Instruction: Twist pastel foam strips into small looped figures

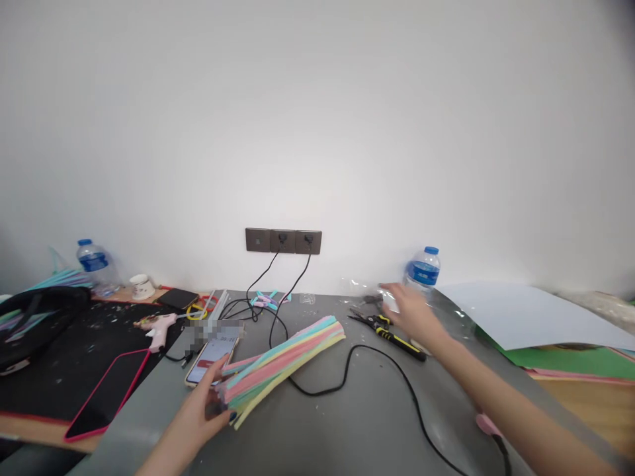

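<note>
A bundle of pastel pipe cleaners (pixel 282 363), pink, blue, green and yellow, slants across the grey mat. My left hand (pixel 211 400) grips its near left end, thumb below and fingers behind. Toward the wall, my right hand (pixel 411 314) reaches out, slightly blurred, with finger and thumb apart. Crumpled clear plastic (pixel 360 287) lies by its fingertips; whether they touch it is unclear. Just below that hand are black-and-yellow pliers (pixel 401 344). Beside my left hand rests a lit phone (pixel 213 357).
Black cables (pixel 342 390) run over the mat from the wall sockets (pixel 284 241). Short pipe-cleaner pieces (pixel 268 299) lie near the wall. Left are a pink glue gun (pixel 159 330), a pink-edged phone (pixel 109 393) and a cup (pixel 141 287). A water bottle (pixel 423 270) and paper sheets (pixel 540 314) are right.
</note>
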`<act>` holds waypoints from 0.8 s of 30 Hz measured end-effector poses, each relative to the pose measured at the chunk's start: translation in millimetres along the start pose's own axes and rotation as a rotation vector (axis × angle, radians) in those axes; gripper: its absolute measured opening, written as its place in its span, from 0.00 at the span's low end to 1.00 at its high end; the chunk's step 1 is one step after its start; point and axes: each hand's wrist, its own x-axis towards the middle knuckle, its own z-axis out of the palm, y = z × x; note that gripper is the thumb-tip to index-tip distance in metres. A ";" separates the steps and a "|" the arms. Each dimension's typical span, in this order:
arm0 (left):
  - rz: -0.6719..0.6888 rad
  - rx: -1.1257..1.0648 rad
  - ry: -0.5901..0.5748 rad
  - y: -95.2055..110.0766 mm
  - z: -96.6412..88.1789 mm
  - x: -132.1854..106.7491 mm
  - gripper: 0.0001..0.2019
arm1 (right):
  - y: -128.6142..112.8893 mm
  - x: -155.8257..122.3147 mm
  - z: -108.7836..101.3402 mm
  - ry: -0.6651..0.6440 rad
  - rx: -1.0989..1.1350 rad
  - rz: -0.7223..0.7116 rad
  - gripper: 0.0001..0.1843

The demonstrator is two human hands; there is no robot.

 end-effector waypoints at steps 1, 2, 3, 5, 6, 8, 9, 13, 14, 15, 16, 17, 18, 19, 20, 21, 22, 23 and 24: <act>-0.012 -0.021 -0.018 -4.4 -2.4 -0.3 0.39 | -25.0 -2.3 3.6 -0.033 0.112 -0.146 0.22; -0.024 -0.045 -0.044 -8.0 -4.5 -0.8 0.41 | -50.3 -5.0 7.8 -0.098 0.207 -0.296 0.23; -0.036 -0.065 -0.075 -10.5 -6.2 -1.6 0.42 | -74.4 -7.8 12.7 -0.178 0.275 -0.432 0.25; -0.051 -0.080 -0.134 -11.8 -9.0 -4.5 0.43 | -115.0 -12.0 25.0 -0.342 0.342 -0.609 0.34; -0.053 -0.072 -0.156 -10.9 -10.5 -6.6 0.42 | -130.0 -12.9 32.0 -0.398 0.346 -0.640 0.38; -0.040 -0.047 -0.172 -7.8 -14.5 -11.7 0.39 | -149.0 -11.7 46.3 -0.453 0.299 -0.688 0.42; -0.028 -0.030 -0.172 -6.5 -17.4 -14.3 0.37 | -153.9 -9.9 52.7 -0.454 0.261 -0.698 0.42; 0.057 0.170 -0.098 -10.0 -31.6 -25.8 0.34 | -157.7 -0.9 67.7 -0.407 0.126 -0.744 0.31; 0.092 0.245 -0.062 -13.0 -34.1 -29.5 0.33 | -157.1 0.1 68.9 -0.396 0.110 -0.758 0.27; 0.131 0.314 -0.024 -16.3 -35.5 -33.6 0.30 | -156.3 0.4 69.3 -0.384 0.103 -0.767 0.23; 0.166 0.371 0.006 -19.6 -35.9 -38.3 0.27 | -155.3 -0.2 69.3 -0.366 0.102 -0.768 0.20; 0.194 0.410 0.021 -22.4 -35.4 -43.2 0.23 | -154.2 -1.4 69.0 -0.345 0.108 -0.764 0.19; 0.213 0.430 0.025 -24.4 -34.5 -48.1 0.19 | -153.0 -3.1 68.6 -0.326 0.119 -0.759 0.18; 0.223 0.432 0.033 -25.3 -34.0 -52.6 0.15 | -151.6 -4.9 68.1 -0.310 0.134 -0.757 0.19; 0.224 0.424 0.051 -24.7 -34.6 -56.2 0.12 | -150.1 -6.6 67.6 -0.301 0.147 -0.758 0.20; 0.221 0.411 0.075 -22.7 -37.0 -58.7 0.10 | -148.6 -8.2 67.2 -0.294 0.157 -0.762 0.20; 0.217 0.393 0.113 -19.1 -41.5 -59.7 0.11 | -147.1 -9.5 66.8 -0.289 0.163 -0.767 0.20; 0.214 0.382 0.158 -14.2 -47.9 -59.4 0.12 | -145.6 -10.8 66.5 -0.278 0.166 -0.774 0.19; 0.214 0.380 0.194 -8.4 -55.6 -58.0 0.13 | -144.2 -12.1 66.2 -0.259 0.168 -0.778 0.18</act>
